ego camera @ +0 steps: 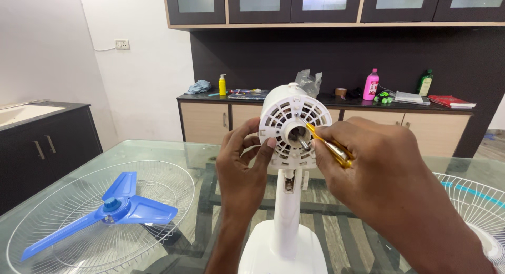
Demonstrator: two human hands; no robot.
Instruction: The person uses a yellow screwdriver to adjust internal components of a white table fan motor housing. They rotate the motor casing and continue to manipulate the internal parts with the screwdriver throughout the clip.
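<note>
I note the white fan stand [288,221] upright on the glass desk [210,153], directly before me. My left hand [243,169] has its fingers curled against the left rim of the white motor housing [288,124], steadying it. My right hand [368,163] pinches a yellow screwdriver [330,146], its tip at the central shaft. A blue fan blade [113,211] lies in a wire guard [63,232] to my left. Bottles stand on the far counter [336,101].

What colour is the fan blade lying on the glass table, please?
The fan blade is blue, resting on a white wire guard; the head view shows it.
</note>
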